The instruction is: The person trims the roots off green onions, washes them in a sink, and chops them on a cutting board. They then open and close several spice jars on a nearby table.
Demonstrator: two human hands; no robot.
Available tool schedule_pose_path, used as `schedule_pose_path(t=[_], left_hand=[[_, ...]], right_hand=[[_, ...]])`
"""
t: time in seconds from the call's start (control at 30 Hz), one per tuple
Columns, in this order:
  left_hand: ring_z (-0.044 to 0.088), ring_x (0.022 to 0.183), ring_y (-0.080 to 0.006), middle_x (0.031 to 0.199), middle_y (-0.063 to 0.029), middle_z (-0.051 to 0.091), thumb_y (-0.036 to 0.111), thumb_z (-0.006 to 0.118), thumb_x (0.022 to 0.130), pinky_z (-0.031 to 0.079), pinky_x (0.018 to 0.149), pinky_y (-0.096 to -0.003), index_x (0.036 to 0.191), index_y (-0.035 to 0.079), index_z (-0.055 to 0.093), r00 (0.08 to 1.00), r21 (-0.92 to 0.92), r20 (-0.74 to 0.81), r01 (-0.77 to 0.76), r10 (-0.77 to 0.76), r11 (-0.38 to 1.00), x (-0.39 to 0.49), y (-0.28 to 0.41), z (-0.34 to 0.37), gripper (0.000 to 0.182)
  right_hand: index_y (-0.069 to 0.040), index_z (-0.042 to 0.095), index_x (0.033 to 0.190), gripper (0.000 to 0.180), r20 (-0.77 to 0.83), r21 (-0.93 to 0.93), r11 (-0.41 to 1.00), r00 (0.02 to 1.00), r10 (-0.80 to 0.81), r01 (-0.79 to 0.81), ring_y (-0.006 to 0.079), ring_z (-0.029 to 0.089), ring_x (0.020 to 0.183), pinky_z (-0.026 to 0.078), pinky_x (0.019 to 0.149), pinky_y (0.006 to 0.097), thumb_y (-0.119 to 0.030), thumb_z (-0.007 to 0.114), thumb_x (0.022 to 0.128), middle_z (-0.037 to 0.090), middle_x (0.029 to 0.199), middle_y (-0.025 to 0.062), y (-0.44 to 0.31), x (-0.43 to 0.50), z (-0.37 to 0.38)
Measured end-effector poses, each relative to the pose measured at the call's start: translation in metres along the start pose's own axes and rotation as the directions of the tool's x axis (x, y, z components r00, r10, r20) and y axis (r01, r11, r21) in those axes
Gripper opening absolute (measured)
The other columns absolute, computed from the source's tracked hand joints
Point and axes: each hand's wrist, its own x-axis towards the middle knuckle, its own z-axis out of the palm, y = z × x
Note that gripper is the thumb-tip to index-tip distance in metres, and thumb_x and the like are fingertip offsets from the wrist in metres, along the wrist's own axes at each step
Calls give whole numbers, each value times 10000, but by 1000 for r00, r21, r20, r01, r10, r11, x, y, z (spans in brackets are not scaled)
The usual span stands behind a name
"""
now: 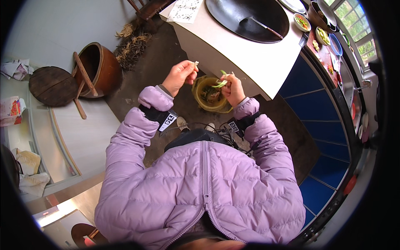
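My left hand (178,77) pinches a small whitish scrap (196,63) between thumb and fingertips; what plant it comes from is too small to tell. A few short green-and-white stalks (222,83), which look like scallions, are in the closed fingers of my right hand (233,90). Thin roots stick out by that hand's knuckles. Below and between the hands, a yellow plastic bucket (197,99) stands on the floor with plant scraps (211,93) inside. My right hand covers part of its right side from view.
Ahead is a white-topped stove counter (250,57) with a large wok (225,15) and a spatula (265,26). Bowls of cut vegetables (302,22) line the right. At left stand a brown clay jar (107,73), a round wooden lid (53,86) and a kindling pile (134,47). Cables (229,136) hang near my feet.
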Motion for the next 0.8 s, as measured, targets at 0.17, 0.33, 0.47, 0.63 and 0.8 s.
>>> schedule_pose_path(t=[0.17, 0.33, 0.47, 0.63, 0.8], left_hand=[[318, 430, -11, 642, 30, 468, 341, 437, 915, 239, 374, -154, 881, 98, 474, 890, -166, 107, 456, -444, 874, 3, -10, 2, 248], [302, 403, -12, 621, 32, 464, 293, 561, 854, 211, 353, -164, 835, 72, 499, 865, 25, 213, 460, -455, 887, 2, -19, 2, 230], [465, 526, -45, 636, 17, 522, 177, 608, 809, 351, 461, -178, 812, 50, 548, 912, 238, 187, 319, -365, 917, 3, -29, 5, 140], [572, 623, -203, 665, -76, 588, 220, 592, 782, 444, 595, -297, 843, 58, 585, 988, 857, 55, 26, -142, 515, 5, -33, 8, 174], [578, 730, -348, 720, -143, 600, 262, 526, 800, 452, 636, -430, 853, 90, 593, 995, 938, 100, -101, 20, 331, 2, -34, 17, 193]], right_hand=[[-25, 570, 813, 106, 252, -324, 919, 957, -143, 223, 38, 359, 448, 267, 401, 188, -116, 516, 821, 446, 576, -34, 10, -4, 15], [13, 593, 872, 172, 319, -692, 636, 935, -156, 342, 63, 467, 589, 372, 512, 226, -141, 524, 836, 540, 643, -5, 9, -5, 17], [16, 602, 835, 187, 400, -748, 464, 881, -253, 474, 154, 526, 564, 408, 519, 303, -157, 551, 785, 556, 607, 79, 11, -5, 17], [2, 578, 701, 201, 537, -837, -19, 814, -221, 547, 331, 557, 591, 425, 534, 397, -198, 574, 715, 545, 621, 198, 6, -5, 17], [-3, 539, 641, 208, 595, -787, -46, 736, -323, 616, 366, 524, 561, 404, 517, 430, -199, 574, 701, 524, 607, 205, 15, -1, 14]])
